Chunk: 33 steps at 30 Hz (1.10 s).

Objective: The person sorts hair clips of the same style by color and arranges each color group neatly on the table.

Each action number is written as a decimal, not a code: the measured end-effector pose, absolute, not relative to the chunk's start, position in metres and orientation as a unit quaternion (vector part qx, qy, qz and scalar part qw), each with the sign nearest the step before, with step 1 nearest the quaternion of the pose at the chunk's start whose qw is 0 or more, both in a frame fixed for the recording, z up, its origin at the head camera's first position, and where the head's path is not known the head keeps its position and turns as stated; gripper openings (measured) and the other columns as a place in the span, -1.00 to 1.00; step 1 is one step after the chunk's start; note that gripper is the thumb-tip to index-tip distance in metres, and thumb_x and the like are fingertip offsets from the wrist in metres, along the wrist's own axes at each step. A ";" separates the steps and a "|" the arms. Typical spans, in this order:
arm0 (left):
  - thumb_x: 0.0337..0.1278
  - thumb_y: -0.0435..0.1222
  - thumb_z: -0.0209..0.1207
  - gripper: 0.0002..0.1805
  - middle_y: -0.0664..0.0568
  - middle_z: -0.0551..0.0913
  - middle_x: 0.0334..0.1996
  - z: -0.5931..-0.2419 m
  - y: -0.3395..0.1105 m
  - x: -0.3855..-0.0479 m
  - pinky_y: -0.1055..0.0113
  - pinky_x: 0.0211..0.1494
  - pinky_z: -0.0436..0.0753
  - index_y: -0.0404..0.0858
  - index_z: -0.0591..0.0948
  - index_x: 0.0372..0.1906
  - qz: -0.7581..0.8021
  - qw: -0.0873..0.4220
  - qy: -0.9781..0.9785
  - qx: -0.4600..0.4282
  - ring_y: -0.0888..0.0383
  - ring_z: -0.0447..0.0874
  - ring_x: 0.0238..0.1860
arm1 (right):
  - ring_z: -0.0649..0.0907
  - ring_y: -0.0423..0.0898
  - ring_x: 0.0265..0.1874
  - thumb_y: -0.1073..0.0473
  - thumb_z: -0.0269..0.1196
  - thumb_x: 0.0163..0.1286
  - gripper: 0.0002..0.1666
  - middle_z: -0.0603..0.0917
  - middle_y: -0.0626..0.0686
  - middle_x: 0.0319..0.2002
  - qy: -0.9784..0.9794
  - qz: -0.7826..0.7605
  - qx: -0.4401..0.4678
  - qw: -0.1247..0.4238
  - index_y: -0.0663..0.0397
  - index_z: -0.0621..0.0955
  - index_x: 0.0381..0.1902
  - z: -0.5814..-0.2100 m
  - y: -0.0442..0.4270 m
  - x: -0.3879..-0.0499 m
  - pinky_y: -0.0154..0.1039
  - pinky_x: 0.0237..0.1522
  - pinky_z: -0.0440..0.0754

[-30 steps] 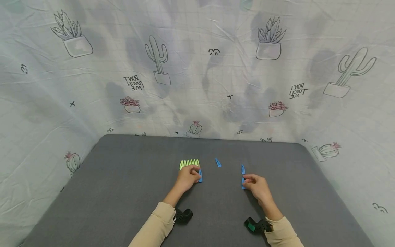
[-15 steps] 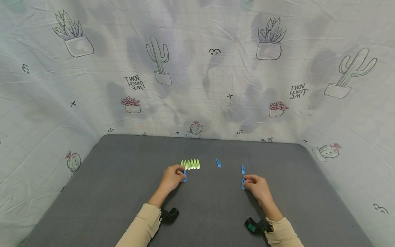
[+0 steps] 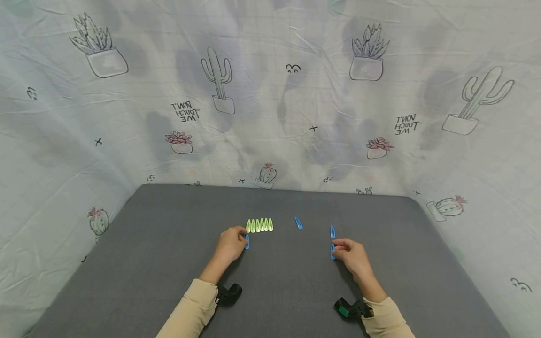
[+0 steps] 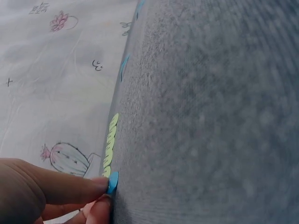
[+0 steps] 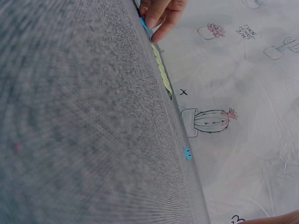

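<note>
Between thumb and fingers my left hand [image 3: 230,244] pinches a blue snap hair clip [image 3: 247,241], just in front of the left end of a row of several yellow-green hair clips [image 3: 259,225]. The left wrist view shows the thumb and fingertip on that blue clip [image 4: 112,182], close to the table surface. Further right, my right hand [image 3: 351,256] holds another blue hair clip [image 3: 333,252] by its fingertips, partly covered by them. A blue hair clip [image 3: 332,232] lies just beyond that hand. One more blue hair clip [image 3: 298,223] lies slightly tilted between the row and the right side.
The dark grey table [image 3: 287,291] reaches back to a pale cloth [image 3: 270,108] printed with cacti, which hangs behind and at both sides. Black wrist cameras [image 3: 229,295] sit below both hands.
My left hand has moved left with the blue hair clip, from the right end of the yellow-green row to its left end. The right hand has stayed in place.
</note>
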<state>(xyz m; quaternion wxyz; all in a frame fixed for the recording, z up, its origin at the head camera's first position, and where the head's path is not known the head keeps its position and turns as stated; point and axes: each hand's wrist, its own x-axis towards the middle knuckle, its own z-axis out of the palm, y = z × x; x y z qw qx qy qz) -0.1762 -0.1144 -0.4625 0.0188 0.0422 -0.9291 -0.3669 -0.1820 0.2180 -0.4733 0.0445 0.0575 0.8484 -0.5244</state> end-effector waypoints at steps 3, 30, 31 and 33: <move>0.06 -0.39 0.28 -0.74 0.01 0.62 -0.47 -0.466 -0.119 -0.176 0.24 -0.39 0.52 -0.33 0.65 -0.10 -0.371 0.012 -0.928 0.035 0.14 0.53 -0.47 | 0.54 -0.17 -0.43 0.43 0.22 0.19 -0.65 0.60 0.10 -0.36 0.849 -0.524 0.058 0.044 0.40 0.60 -0.03 -0.474 0.217 -0.182 -0.39 -0.39 0.52; -0.08 -0.34 0.38 -0.81 0.18 0.52 -0.56 -0.488 -0.143 -0.167 0.44 -0.45 0.44 -0.19 0.76 -0.26 -0.404 0.079 -0.909 -0.064 0.32 0.41 -0.54 | 0.53 -0.20 -0.44 0.47 0.22 0.16 -0.63 0.58 0.09 -0.39 0.829 -0.556 0.055 0.038 0.40 0.57 -0.02 -0.472 0.215 -0.178 -0.37 -0.39 0.54; -0.08 -0.33 0.38 -0.82 0.19 0.52 -0.56 -0.488 -0.144 -0.167 0.44 -0.45 0.44 -0.18 0.76 -0.26 -0.406 0.076 -0.909 -0.062 0.32 0.41 -0.54 | 0.53 -0.19 -0.43 0.47 0.22 0.17 -0.63 0.58 0.09 -0.38 0.825 -0.560 0.055 0.040 0.40 0.57 -0.01 -0.472 0.215 -0.177 -0.37 -0.38 0.54; -0.08 -0.33 0.38 -0.82 0.18 0.52 -0.56 -0.489 -0.144 -0.167 0.44 -0.46 0.44 -0.18 0.76 -0.27 -0.411 0.075 -0.907 -0.061 0.32 0.40 -0.54 | 0.54 -0.20 -0.41 0.45 0.22 0.19 -0.62 0.58 0.09 -0.36 0.821 -0.567 0.055 0.043 0.40 0.56 0.01 -0.470 0.214 -0.176 -0.38 -0.37 0.55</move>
